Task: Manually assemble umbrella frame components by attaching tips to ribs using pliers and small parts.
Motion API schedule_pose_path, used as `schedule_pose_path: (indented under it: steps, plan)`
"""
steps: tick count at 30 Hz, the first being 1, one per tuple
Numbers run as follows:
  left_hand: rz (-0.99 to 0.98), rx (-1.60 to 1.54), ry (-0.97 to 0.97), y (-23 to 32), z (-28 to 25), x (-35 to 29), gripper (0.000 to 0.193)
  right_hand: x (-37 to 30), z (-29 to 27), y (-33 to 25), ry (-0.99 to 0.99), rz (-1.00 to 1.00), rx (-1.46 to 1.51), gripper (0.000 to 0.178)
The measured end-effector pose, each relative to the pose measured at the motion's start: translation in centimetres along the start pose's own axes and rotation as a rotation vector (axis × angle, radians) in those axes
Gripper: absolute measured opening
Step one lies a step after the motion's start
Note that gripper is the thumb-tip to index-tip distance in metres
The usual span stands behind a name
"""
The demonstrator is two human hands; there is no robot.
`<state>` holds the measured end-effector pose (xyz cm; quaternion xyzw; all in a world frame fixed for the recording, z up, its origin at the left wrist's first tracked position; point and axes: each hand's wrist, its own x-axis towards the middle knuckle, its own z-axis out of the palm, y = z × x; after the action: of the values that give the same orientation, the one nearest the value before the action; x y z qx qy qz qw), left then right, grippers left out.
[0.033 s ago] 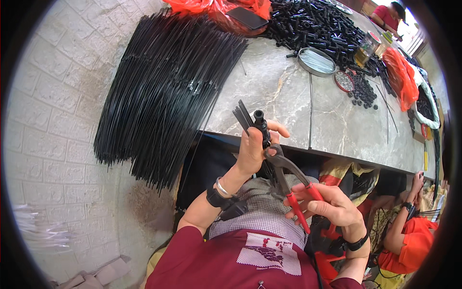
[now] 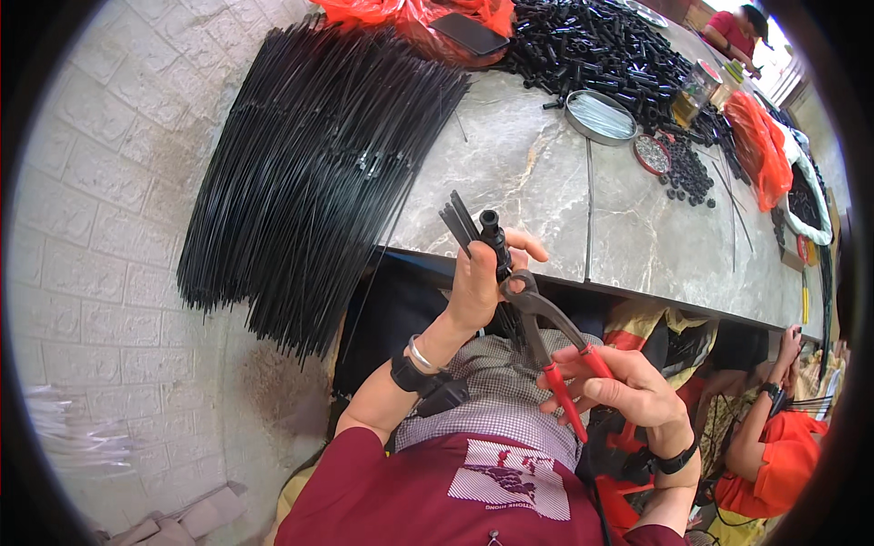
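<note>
Presently, black rods [image 2: 458, 220] and a tube [image 2: 492, 235] are being clasped by the left hand [image 2: 481, 287], red-handled pincers [image 2: 550, 318] by the right hand [image 2: 630, 389], near the surface's [image 2: 519, 173] front edge.

1. Illumination: bright overall; the background patch [image 2: 777, 67] at upper right is overexposed.
2. Shadow: deep beneath the tabletop [image 2: 523, 136].
3. Glare: small glints on the black rods [image 2: 319, 182].
4. Distortion: fisheye curvature bends the wall [image 2: 109, 309]; black vignetting surrounds the view.
5. Focus: pliers [image 2: 557, 318] reasonably sharp; white strands [image 2: 77, 437] at lower left smeared.
</note>
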<state>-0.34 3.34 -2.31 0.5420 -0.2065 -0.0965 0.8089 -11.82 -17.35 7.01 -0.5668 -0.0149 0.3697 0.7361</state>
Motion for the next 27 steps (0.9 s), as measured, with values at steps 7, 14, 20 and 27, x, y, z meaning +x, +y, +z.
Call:
schedule_pose_path:
  steps: [7,14,20,27]
  plan:
    - [-0.034,0.036,0.041,0.2,-0.1,-0.9,0.103,0.4,-0.1,-0.1,-0.045,-0.011,0.031,0.048]
    - [-0.032,0.098,0.018,0.5,-0.5,-1.5,0.102,-0.3,0.7,-1.0,-0.032,0.066,0.072,0.039]
    - [-0.045,0.109,-0.024,0.6,-1.1,-2.1,0.102,-0.4,1.8,-1.1,-0.013,0.172,0.011,0.030]
    - [-0.032,0.105,0.030,1.1,-1.0,-2.2,0.100,0.0,2.3,-0.7,0.018,0.202,-0.051,0.025]
